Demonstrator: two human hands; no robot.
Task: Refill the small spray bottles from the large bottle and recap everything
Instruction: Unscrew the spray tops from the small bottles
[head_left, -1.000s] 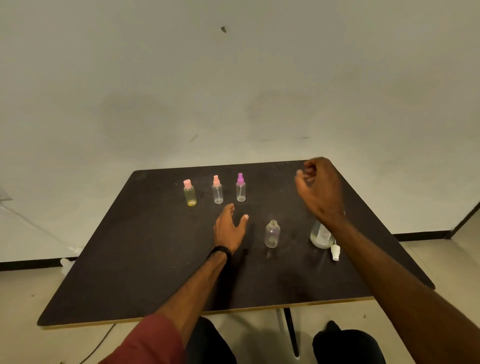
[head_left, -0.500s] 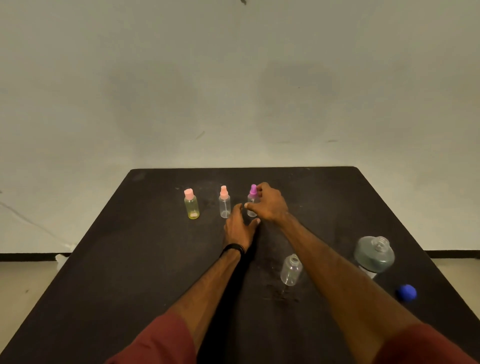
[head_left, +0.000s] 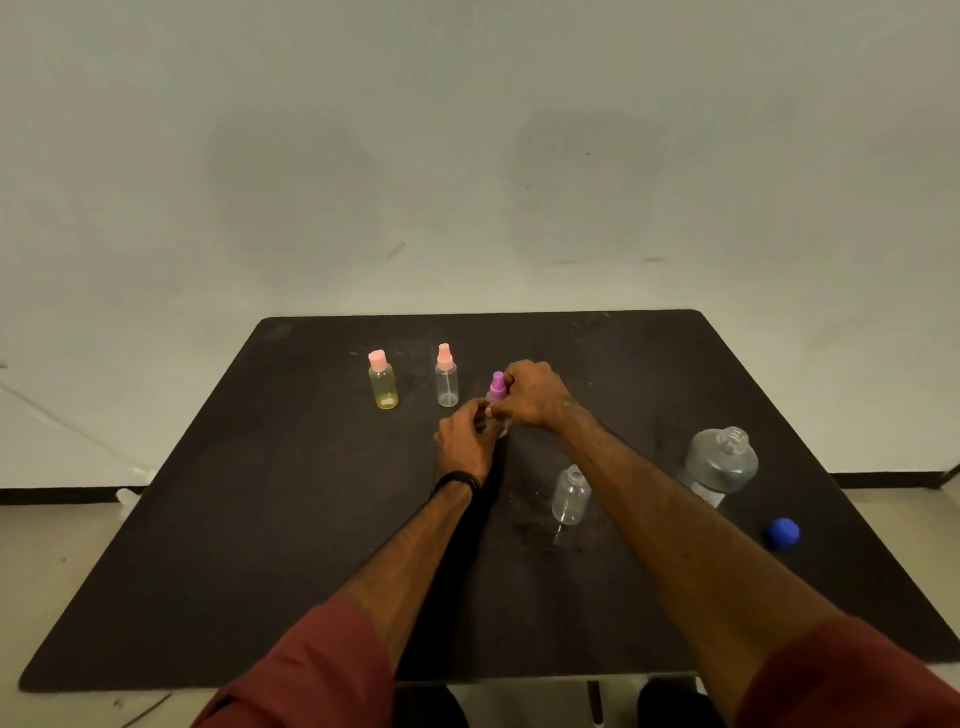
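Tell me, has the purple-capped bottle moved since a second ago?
Yes. The purple-capped bottle left the row beside the pink spray bottle, coming nearer the person.

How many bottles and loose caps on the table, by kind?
Capped small bottles: 3 (yellow bottle, pink-top spray bottle, purple-top spray bottle)
Uncapped small bottle: 1
Large bottle, open: 1
Loose blue cap: 1
Total: 6

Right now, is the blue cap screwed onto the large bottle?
No. The blue cap lies on the table to the right of the large bottle, whose threaded neck stands open.
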